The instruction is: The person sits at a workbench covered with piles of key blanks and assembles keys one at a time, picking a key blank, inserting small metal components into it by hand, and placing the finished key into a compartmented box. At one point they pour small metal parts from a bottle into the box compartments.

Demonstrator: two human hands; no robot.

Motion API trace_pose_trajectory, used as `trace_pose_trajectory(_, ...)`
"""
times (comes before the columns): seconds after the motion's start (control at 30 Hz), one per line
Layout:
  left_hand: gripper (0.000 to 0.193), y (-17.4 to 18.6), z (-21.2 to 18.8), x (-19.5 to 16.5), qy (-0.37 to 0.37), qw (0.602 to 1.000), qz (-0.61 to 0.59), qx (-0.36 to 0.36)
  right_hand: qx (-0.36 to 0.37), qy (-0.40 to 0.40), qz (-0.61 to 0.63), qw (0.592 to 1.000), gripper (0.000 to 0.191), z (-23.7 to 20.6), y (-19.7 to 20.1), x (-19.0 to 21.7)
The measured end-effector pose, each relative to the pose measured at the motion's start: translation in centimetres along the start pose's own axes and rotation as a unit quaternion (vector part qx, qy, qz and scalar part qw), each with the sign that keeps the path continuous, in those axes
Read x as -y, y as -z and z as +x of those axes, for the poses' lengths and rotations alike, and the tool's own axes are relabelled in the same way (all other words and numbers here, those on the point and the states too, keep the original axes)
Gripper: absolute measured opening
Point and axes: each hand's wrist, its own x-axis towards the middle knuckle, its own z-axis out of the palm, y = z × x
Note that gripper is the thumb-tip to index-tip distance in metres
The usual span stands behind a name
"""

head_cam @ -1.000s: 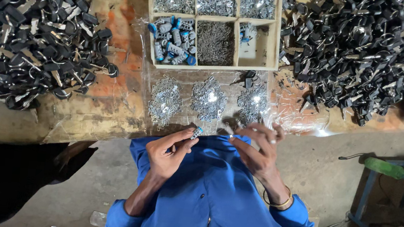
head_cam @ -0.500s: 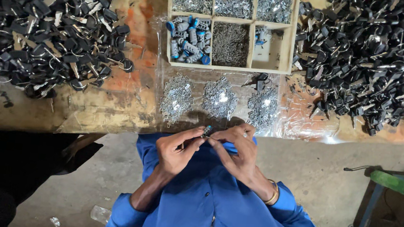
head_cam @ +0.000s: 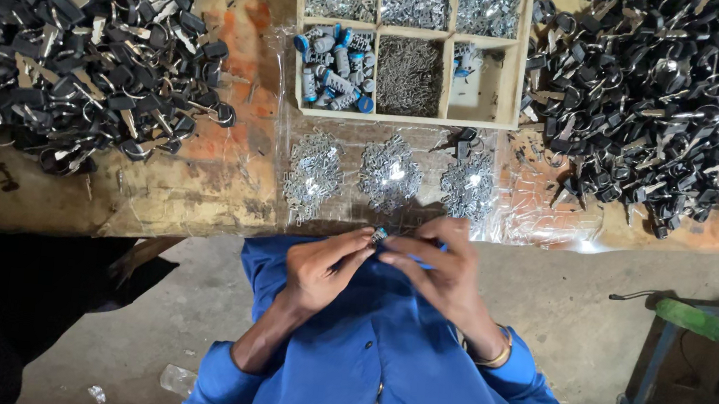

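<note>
While both hands pinched the small metal part [head_cam: 380, 234] just below the wooden tray [head_cam: 517, 58], the left hand [head_cam: 328, 265] steadied it (best kept still) as the right hand [head_cam: 441, 269] worked.

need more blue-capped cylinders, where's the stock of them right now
In the head view, the blue-capped cylinders lie in the lower-left compartment of the wooden tray at top centre, left of the compartment of thin dark pins and above the small piles of silver parts.

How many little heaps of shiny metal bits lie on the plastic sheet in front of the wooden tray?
3, in a row: left heap, middle heap, right heap. None looks hidden.
</note>
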Motion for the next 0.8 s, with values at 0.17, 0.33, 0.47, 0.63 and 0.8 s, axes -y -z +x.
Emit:
trace_pose_trajectory(0.17, 0.022, 0.0, 0.3, -0.2, 0.034, 0.999, -0.028, -0.019, -0.055, -0.018, -0.11, 0.992, 0.046, -0.2, 1.8, -0.3)
trace_pose_trajectory(0.33, 0.028, -0.2, 0.2, -0.1, 0.097, 0.994, -0.044, -0.025, -0.029, 0.056, -0.217, 0.974, 0.032, -0.7, 1.9, -0.6)
trace_pose_trajectory(0.47, 0.029, -0.1, 0.2, -0.4, 0.077, 0.996, -0.031, -0.025, -0.017, 0.046, -0.181, 0.982, 0.03, -1.0, 1.9, -1.2)
trace_pose_trajectory(0.63, 0.024, 0.0, 0.7, -0.8, 0.042, 0.998, -0.023, -0.03, 0.008, 0.048, -0.153, 0.987, 0.031, -0.8, 1.8, -1.3)
trace_pose_trajectory(0.8, 0.022, 0.2, 0.8, -1.1, 0.097, 0.995, -0.026, -0.017, 0.023, -0.012, 0.02, 0.999, 0.023, -0.3, 0.7, -0.3)
